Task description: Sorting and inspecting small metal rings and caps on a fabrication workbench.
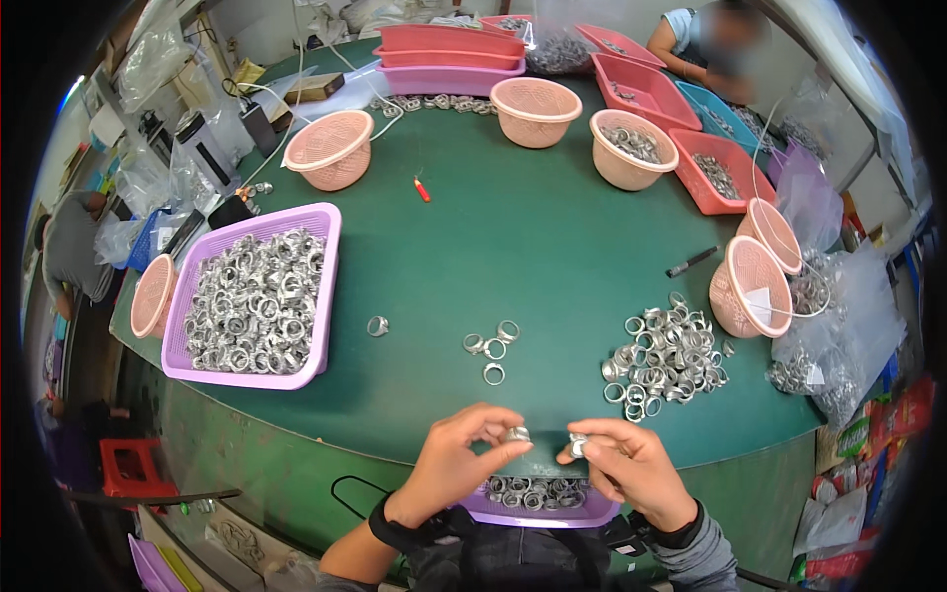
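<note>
Between thumb and fingers, my left hand (466,446) pinches a silver metal ring (517,434). A second silver ring (577,446) is gripped in the fingertips of my right hand (636,469). Both hands are at the table's near edge, a small gap apart. Just below them, a purple basket (473,507) with more rings sits at my lap, partly hidden by the hands. Several loose rings (494,348) lie ahead of my left hand, and one ring (378,326) lies farther left. Beyond my right hand is a heap of rings (666,355).
A large purple basket (332,286) full of rings stands at the left of the green table (444,247). Peach baskets (538,123), red trays (651,94), a black pen (692,261) and a red lighter-like object (422,189) are farther off. Another person (705,49) sits at the far right.
</note>
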The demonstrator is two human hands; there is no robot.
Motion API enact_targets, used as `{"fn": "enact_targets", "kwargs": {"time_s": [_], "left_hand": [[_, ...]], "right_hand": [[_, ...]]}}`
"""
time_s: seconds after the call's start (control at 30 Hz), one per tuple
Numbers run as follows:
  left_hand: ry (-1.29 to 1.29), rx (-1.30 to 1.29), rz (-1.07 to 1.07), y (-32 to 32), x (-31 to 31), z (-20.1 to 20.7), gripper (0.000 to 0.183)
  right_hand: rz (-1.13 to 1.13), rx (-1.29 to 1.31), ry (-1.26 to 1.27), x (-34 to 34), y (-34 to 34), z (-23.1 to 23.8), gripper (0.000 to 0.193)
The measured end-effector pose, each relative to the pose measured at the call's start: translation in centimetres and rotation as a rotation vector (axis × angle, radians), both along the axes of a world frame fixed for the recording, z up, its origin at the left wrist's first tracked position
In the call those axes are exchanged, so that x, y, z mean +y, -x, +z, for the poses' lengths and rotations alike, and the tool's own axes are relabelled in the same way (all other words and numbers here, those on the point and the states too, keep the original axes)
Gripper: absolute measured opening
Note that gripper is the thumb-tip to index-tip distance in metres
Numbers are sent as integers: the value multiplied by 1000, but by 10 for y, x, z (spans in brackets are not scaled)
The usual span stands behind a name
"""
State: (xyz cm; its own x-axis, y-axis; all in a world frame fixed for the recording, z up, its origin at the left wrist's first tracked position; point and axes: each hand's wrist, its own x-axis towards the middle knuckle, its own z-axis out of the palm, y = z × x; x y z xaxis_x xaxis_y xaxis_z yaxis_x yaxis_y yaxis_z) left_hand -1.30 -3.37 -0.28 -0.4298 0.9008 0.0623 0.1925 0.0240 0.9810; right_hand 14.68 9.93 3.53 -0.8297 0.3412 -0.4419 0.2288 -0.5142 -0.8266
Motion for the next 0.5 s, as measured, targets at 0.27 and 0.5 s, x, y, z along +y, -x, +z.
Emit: {"fn": "enact_targets", "kwargs": {"time_s": [0.27,0.5], "left_hand": [[-335,-266,86,-35,2,-4,23],[-245,-173,-13,-34,-3,3,25]], "right_hand": [[-54,90,-544,-24,-1,-5,35],[-93,151,-709,-22,-7,-6,36]]}}
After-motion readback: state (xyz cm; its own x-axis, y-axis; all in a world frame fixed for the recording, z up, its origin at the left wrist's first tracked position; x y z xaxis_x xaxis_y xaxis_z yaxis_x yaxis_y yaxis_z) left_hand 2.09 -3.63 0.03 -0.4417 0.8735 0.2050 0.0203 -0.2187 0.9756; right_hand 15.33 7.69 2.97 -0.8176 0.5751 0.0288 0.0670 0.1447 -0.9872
